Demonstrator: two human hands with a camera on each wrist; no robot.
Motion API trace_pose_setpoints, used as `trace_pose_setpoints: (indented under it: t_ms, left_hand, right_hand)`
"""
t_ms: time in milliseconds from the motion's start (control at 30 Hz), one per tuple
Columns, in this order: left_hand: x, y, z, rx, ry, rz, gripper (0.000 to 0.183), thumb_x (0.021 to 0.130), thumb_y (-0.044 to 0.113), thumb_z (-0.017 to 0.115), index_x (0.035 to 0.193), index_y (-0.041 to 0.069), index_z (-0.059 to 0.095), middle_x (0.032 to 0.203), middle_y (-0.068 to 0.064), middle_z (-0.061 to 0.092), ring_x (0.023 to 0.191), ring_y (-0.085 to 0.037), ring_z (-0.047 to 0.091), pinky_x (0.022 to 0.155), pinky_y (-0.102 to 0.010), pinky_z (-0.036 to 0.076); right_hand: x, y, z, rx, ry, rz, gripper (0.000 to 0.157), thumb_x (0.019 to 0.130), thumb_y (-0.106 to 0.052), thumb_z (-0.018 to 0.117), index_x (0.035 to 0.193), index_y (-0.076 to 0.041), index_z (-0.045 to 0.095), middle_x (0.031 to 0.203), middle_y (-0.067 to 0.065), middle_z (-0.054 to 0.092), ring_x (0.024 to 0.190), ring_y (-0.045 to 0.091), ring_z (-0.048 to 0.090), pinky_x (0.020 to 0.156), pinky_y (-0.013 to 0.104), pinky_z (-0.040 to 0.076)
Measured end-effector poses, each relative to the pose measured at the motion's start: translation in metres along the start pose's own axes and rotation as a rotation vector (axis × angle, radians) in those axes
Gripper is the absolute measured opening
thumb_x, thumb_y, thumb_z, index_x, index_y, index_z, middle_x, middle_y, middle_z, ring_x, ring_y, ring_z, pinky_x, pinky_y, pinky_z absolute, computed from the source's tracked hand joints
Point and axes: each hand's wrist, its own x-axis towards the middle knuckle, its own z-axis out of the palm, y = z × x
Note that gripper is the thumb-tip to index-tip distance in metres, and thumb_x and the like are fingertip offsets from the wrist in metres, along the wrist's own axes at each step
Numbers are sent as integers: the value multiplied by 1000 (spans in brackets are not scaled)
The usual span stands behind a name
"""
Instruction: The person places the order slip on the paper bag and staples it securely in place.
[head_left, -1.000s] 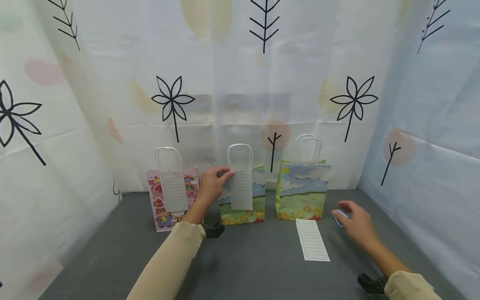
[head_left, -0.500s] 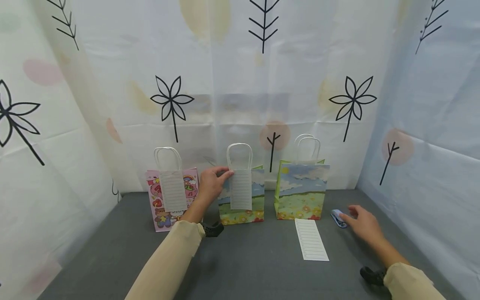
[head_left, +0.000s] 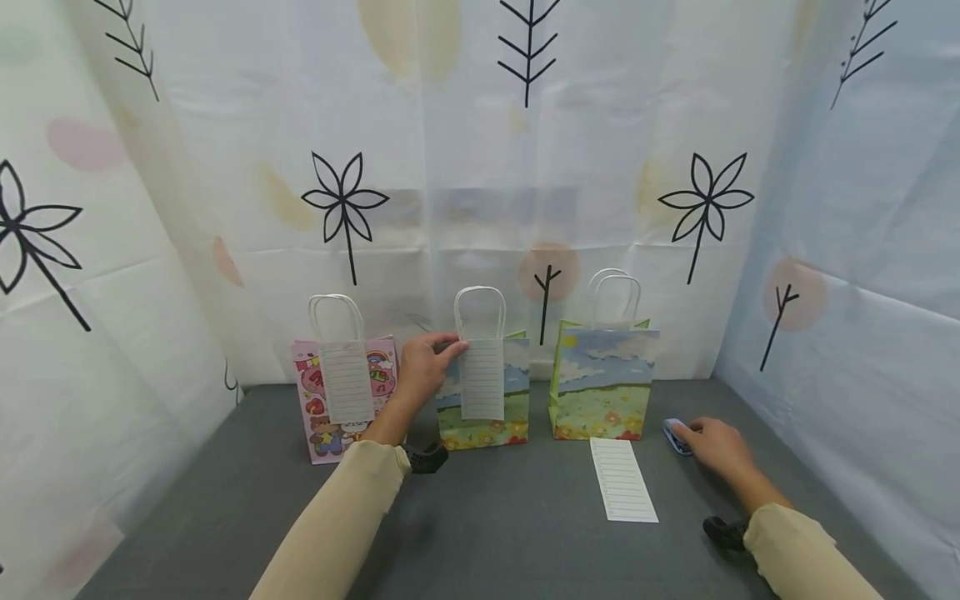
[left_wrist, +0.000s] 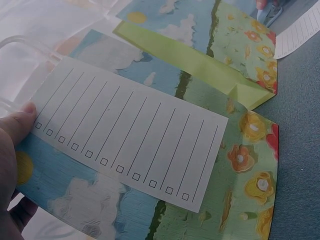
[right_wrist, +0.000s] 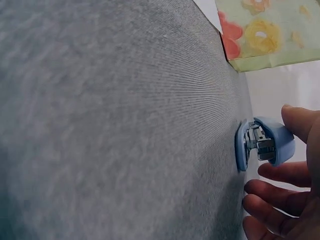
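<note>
My left hand point(head_left: 423, 367) pinches the top corner of a white lined checklist card point(head_left: 482, 379) against the front of the middle paper gift bag point(head_left: 483, 433). In the left wrist view the thumb point(left_wrist: 22, 122) lies at the card's edge, with the other fingers behind the bag. At the right, my right hand point(head_left: 718, 446) is at a small light-blue stapler point(head_left: 677, 435) on the table. The right wrist view shows the thumb point(right_wrist: 299, 120) and index finger on either side of the stapler's raised top, and its metal inside shows.
To the left stands a pink cartoon gift bag point(head_left: 322, 433) with a lined card point(head_left: 347, 383) on its front. A landscape-print gift bag point(head_left: 603, 383) stands at the right, and a loose lined card point(head_left: 624, 482) lies before it on the dark grey table point(head_left: 510, 533).
My right hand drew back from the stapler, then came forward onto it again. My left hand, the cards and the bags have kept their places.
</note>
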Motion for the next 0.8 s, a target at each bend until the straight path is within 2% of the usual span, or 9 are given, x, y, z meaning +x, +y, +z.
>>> trace_pose_setpoints:
  t_ms: [133,267,467,600,800]
  left_hand:
    - [1,-2,1,-1,-2,1,24,89,24,73,105,6,75,101,-8,71,88,-21,63,77,-40,52]
    - [2,-2,1,-2,-9,1,24,89,24,72,105,6,75,102,-8,71,89,-22,63,78,-41,52]
    - [2,-1,0,-7,-13,2,25,89,25,73,105,7,75,101,-7,71,89,-21,63,77,-40,52]
    - [2,0,-1,-22,-20,0,24,88,25,73,105,7,75,101,-7,71,89,-22,63,77,-40,52]
    - [1,-1,-1,-35,-27,-2,24,89,25,73,104,7,75,101,-7,71,89,-22,62,79,-40,52]
  right_hand:
    - [2,-2,0,-2,10,5,63,99,-43,49,112,17,59,106,32,61,97,46,57,80,55,45]
    - [3,-2,0,4,23,1,57,98,-40,51,107,15,62,96,26,64,87,38,59,75,51,46]
    - [3,-1,-2,8,40,-37,42,95,-30,58,95,11,64,83,16,64,77,29,58,69,46,45]
    - [1,-1,-4,25,27,-69,36,93,-27,63,94,9,63,84,17,63,78,29,57,70,47,45]
    - [-5,-2,-8,122,-37,-108,35,90,-27,69,97,6,61,98,27,63,87,37,59,72,50,47]
